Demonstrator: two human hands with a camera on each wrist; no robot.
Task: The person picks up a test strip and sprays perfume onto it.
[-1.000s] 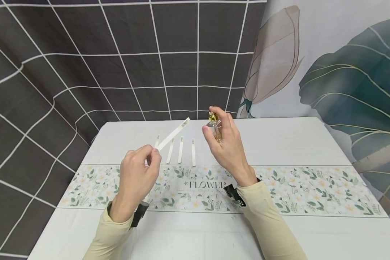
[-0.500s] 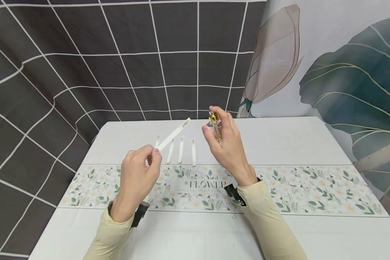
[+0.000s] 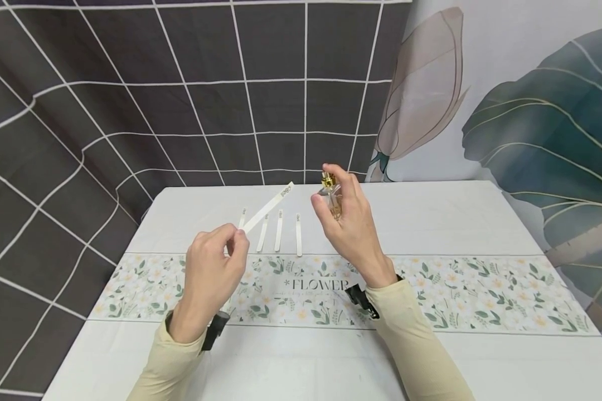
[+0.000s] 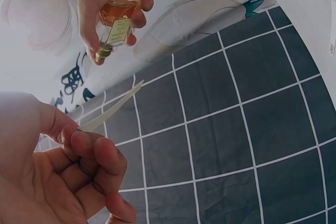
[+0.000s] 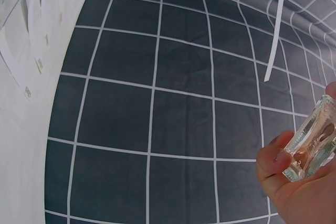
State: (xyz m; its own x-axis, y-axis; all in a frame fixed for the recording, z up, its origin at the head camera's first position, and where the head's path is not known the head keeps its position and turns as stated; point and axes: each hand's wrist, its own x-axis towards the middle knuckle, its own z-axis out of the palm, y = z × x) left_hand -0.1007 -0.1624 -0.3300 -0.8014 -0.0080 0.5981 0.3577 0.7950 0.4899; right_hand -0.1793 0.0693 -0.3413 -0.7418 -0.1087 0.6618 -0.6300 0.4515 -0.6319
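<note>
Between thumb and forefinger my left hand [image 3: 213, 270] pinches the lower end of a white perfume test strip [image 3: 267, 208], whose printed tip slants up to the right. My right hand [image 3: 351, 228] grips a clear glass perfume bottle [image 3: 333, 201] with a gold spray top [image 3: 328, 179]; the index fingertip rests on the sprayer. Amber liquid shows inside the bottle [image 4: 116, 22] in the left wrist view. A short gap separates the strip's tip from the sprayer. The right wrist view catches only the glass base [image 5: 312, 145] and the strip [image 5: 275, 32] beyond it.
Several more test strips [image 3: 298, 235] lie in a loose row on the white table [image 3: 431, 223], behind the left hand. A floral printed band [image 3: 461, 295] runs across the table. Dark gridded cloth [image 3: 205, 111] hangs behind, with a leaf-patterned cloth [image 3: 547, 128] at right.
</note>
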